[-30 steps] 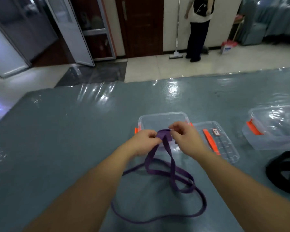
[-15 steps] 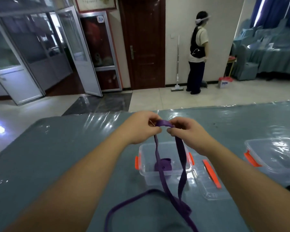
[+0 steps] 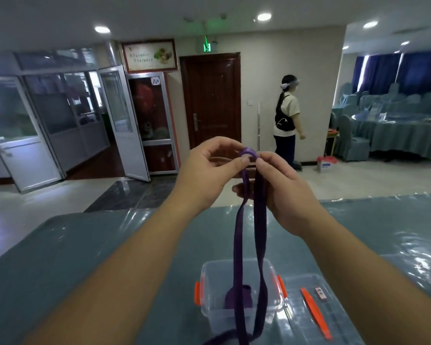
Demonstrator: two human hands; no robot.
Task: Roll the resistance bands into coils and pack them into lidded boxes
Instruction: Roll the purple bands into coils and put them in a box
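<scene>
Both hands up at chest height over the table [image 3: 60,257], working the top of the purple band [image 3: 238,245]. Left hand [image 3: 207,175]: thumb and forefinger pinch the band's top bend from the left side, other fingers loosely curled above. Right hand [image 3: 281,192]: thumb and fingertips pinch the same bend from the right, lower fingers curled behind the two strands. The bend forms a small tight loop between the two thumbs. From there two strands hang straight down, side by side and slightly apart, passing in front of the clear box [image 3: 239,312] and running out of frame at the bottom edge. Box sits open on the table below the hands, orange latches on its left and right sides. Inside it lies a rolled purple coil [image 3: 241,298], partly hidden behind the hanging strands. Clear lid [image 3: 306,319] lies flat on the table just right of the box, with an orange strip on it. Corner of a second clear container [image 3: 418,267] at the right edge, mostly cut off. Background: a person [image 3: 285,120] stands near a dark wooden door [image 3: 212,100]; draped tables and chairs at far right.
</scene>
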